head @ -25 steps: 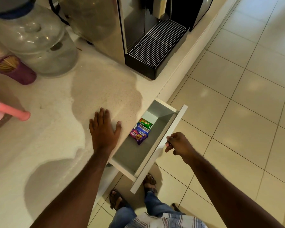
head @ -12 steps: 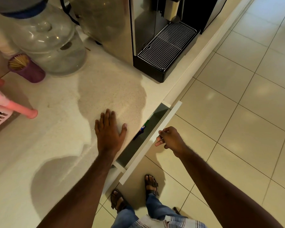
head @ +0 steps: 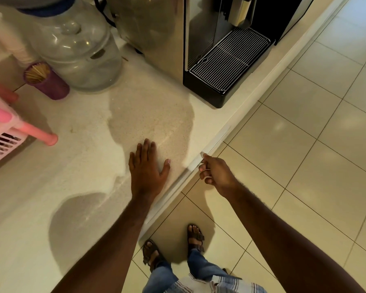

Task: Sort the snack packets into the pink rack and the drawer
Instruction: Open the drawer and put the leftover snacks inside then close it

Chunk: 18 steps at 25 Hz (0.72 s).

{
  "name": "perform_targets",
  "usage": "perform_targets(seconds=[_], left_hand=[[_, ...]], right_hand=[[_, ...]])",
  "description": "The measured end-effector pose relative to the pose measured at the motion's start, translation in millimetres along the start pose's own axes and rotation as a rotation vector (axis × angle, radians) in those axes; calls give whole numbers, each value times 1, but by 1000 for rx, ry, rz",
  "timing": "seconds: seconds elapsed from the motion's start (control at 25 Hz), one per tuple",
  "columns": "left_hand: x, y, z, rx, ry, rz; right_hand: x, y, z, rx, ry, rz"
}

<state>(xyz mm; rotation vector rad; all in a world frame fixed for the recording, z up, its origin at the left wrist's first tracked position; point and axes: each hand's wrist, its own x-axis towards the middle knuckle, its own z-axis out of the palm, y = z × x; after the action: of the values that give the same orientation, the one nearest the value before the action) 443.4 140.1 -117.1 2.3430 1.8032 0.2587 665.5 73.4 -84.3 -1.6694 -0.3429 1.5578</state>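
White drawer (head: pixel 195 163) sits flush; right hand (head: pixel 215 174) pinches its edge, left hand (head: pixel 147 168) flat on counter (head: pixel 82 187).

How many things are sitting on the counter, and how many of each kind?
Pink rack: 1
Purple cup of sticks: 1
Clear water bottle: 1
Coffee machine: 1
Left hand, resting flat: 1
Total: 5
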Motion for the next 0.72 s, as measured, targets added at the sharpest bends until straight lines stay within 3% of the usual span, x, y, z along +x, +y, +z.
perform_targets(seconds=[0.32,0.72], left_hand=[[1,1,0,12,2,-6],[1,2,0,25,-3,0]], right_hand=[[16,0,8,321,-121,90],[16,-1,9,333,-118,89]])
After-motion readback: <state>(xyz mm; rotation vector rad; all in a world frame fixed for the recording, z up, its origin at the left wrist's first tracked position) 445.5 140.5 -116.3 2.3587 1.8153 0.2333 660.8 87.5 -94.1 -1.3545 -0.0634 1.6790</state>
